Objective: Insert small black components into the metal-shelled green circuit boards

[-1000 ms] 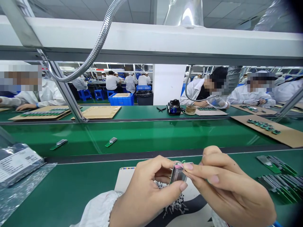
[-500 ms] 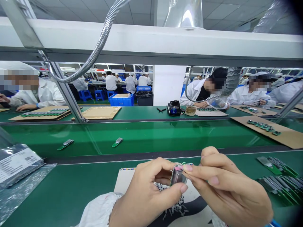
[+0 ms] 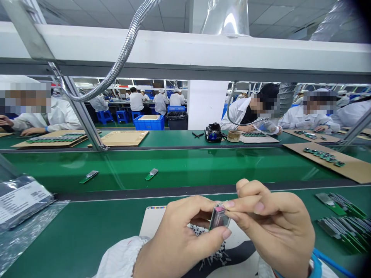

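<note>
left hand (image 3: pixel 181 231) holds the small clear-faced module (image 3: pixel 219 219) over the white mat (image 3: pixel 153 222), thumb on the near face, fingers behind, so pinching it. module is tilted, w/ a pink strip (image 3: pixel 220 209) along its top end. right hand (image 3: pixel 275 222) has thumb + forefinger tips drawn tog. at that top end; can't tell if they nip the edge or some tiny pc.

pile of small parts (image 3: pixel 218 256) on the mat, below the module, partly hidden by left hand. stacked boards (image 3: pixel 342 231) right of mat, bag (image 3: pixel 24 200) well left of it, two boards on the belt (image 3: pixel 185 166) beyond it.

risks, my read: module's held by fingertips only, so a hard push from right hand cd twist it out & drop it into the pile. off-centre press cd skew the strip or crack the clear face, if brittle. blue cord (image 3: pixel 333 262) by right wrist, right of mat, cd snag the stacked boards if that arm swings out.
</note>
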Available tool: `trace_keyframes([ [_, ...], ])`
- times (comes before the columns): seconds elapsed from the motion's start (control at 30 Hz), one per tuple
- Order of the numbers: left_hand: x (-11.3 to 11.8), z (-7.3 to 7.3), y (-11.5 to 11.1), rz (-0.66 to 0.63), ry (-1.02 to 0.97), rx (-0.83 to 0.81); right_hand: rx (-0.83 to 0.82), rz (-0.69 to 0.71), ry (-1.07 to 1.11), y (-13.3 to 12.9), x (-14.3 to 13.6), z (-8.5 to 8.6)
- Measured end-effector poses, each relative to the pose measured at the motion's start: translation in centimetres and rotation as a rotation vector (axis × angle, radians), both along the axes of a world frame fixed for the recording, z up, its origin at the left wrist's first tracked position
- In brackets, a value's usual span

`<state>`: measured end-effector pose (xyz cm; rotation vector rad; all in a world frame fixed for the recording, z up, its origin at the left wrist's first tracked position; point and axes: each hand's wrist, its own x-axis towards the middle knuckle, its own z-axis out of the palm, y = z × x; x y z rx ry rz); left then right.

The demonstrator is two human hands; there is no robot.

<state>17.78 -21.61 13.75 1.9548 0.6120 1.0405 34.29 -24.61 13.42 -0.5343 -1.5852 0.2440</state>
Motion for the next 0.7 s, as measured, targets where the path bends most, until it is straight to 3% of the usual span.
trace_keyframes([
  [0.43, 0.06, 0.27, -0.04, 0.008, 0.021, -0.022, -0.185, 0.094, 0.023, -0.76, 0.08, 0.05],
  [0.7, 0.25, 0.3, -0.01, 0.069, 0.079, 0.149, -0.182, 0.061, 0.024, -0.7, 0.04, -0.33],
])
